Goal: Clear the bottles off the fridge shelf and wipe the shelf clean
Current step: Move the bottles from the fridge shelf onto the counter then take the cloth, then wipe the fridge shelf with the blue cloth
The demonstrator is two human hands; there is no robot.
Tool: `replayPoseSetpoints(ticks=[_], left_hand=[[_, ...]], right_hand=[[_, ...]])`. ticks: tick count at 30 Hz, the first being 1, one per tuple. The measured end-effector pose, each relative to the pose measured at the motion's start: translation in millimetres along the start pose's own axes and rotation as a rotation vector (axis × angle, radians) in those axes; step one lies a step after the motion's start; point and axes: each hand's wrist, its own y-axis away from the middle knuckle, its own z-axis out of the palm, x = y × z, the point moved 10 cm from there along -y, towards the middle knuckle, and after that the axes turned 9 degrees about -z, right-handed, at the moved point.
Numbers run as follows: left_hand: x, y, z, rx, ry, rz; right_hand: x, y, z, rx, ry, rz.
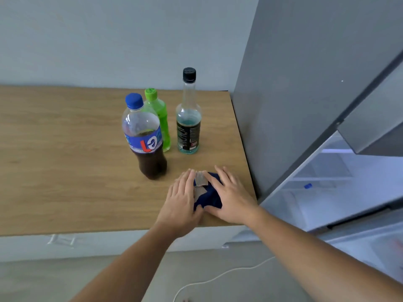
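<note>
Three bottles stand on the wooden counter: a cola bottle with a blue cap in front, a green bottle behind it, and a clear bottle with a black cap and blue liquid to their right. A dark blue cloth with grey patches lies folded near the counter's front right corner. My left hand and my right hand both rest flat on the cloth, one on each side, fingers spread. The fridge shelf shows at the right through the open door.
The grey fridge side rises right beside the counter's right edge. Its open door juts in at the upper right. A small blue cap sits inside the fridge. A white cable trails on the floor below.
</note>
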Motion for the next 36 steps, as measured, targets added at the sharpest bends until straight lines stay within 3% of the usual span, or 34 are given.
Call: replayPoseSetpoints(ticks=[4,9,12,20,24,27,30,33,36], left_hand=[[14,-25,29,-0.119,-0.195,0.095],[21,-4,47,-0.053,-0.294,0.101],[51,23,59,-0.008,-0.230,0.127],[267,57,119,0.035,-0.245,0.452],[354,24,150,0.004,-0.068,0.526],[376,-35,170,0.008,0.115,0.478],[336,-112,212,0.043,0.133,0.254],[272,-177,257,0.054,-0.113,0.055],[218,-220,291,-0.001,-0.353,-0.090]], right_hand=[[-2,4,1,0.127,0.161,-0.058],[-11,23,7,0.240,0.222,-0.111],[-6,68,5,0.306,0.223,-0.119],[109,265,-59,0.491,0.293,0.032],[206,306,-75,0.553,0.209,0.157],[292,304,-76,0.719,0.009,0.281],[369,279,-57,0.898,-0.192,0.393],[438,238,-36,0.952,-0.219,0.476],[498,188,-17,0.819,-0.117,0.557]])
